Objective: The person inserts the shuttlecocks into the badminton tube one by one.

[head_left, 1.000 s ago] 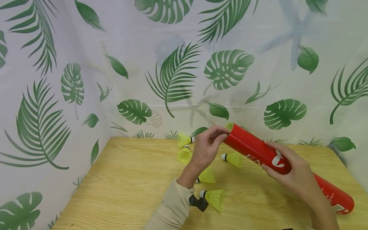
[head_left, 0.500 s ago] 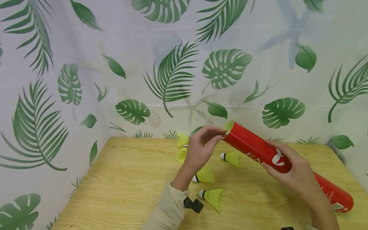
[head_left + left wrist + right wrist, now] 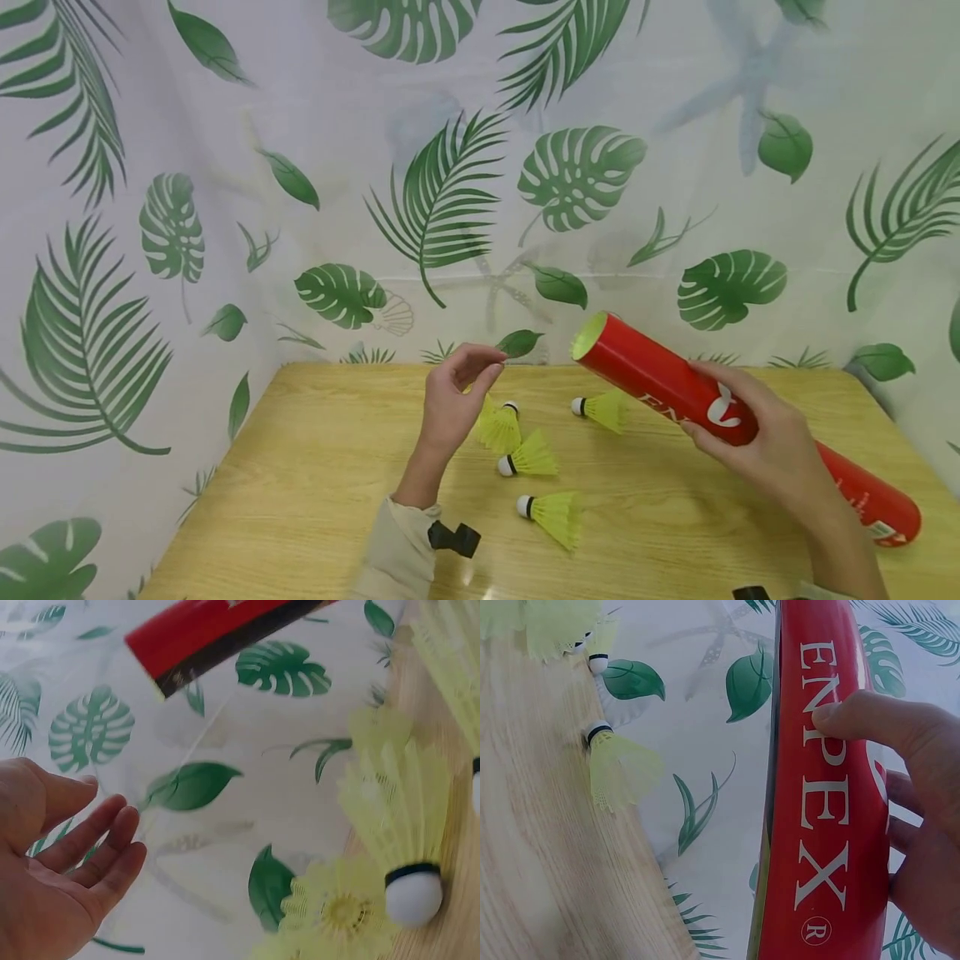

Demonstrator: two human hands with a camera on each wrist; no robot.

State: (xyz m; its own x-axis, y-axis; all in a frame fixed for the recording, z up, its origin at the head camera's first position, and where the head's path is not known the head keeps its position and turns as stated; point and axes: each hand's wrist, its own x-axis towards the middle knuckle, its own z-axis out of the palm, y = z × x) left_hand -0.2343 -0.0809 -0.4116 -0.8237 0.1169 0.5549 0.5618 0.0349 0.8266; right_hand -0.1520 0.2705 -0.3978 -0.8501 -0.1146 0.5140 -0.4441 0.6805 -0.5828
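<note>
My right hand grips a long red shuttlecock tube around its middle, tilted with its mouth up to the left. Yellow-green shows inside the mouth. White "ENPEX" lettering on the tube faces the right wrist camera. My left hand is left of the mouth, apart from it, fingers loosely bent and nothing in them; the left wrist view shows this hand with a bare palm. Close beside it lies a yellow shuttlecock with a white cork, overlapping another partly hidden behind the hand.
On the wooden table lie more yellow shuttlecocks: one in the middle, one nearer, one farther back. A leaf-printed curtain stands along the table's back and left sides.
My left hand has drawn away from the tube's mouth, leftward and slightly down. The tube has barely moved. A shuttlecock beside the left hand lies farther right and nearer.
</note>
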